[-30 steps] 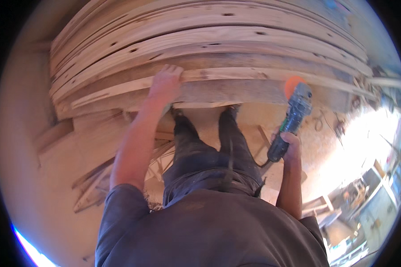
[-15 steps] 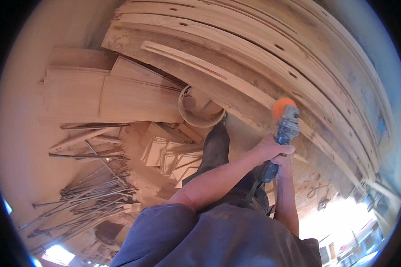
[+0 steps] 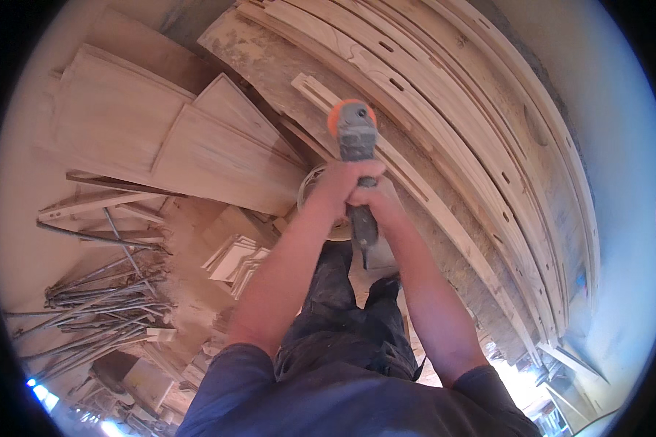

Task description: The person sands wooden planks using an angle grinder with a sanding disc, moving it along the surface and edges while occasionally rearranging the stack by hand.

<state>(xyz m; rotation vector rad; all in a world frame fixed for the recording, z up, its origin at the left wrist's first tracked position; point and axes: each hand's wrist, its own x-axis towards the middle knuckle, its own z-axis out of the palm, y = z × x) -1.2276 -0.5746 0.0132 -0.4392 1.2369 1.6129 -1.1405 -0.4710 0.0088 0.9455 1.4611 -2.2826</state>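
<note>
The left hand (image 3: 342,180) is wrapping around the grinder (image 3: 357,144), the right hand (image 3: 375,198) clasping its handle (image 3: 364,227); its orange disc (image 3: 334,119) is pointing to 12 o'clock by a narrow strip (image 3: 459,240), contact unclear; slotted boards (image 3: 415,105) are lying beyond, at 1 to 4 o'clock, what is finished or left not showing

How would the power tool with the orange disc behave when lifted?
Likely heavy for its size: the left hand and right hand both grip the power tool. Its solid-looking casing should stay stiff, and the bulky grey head might make that end dip.
</note>
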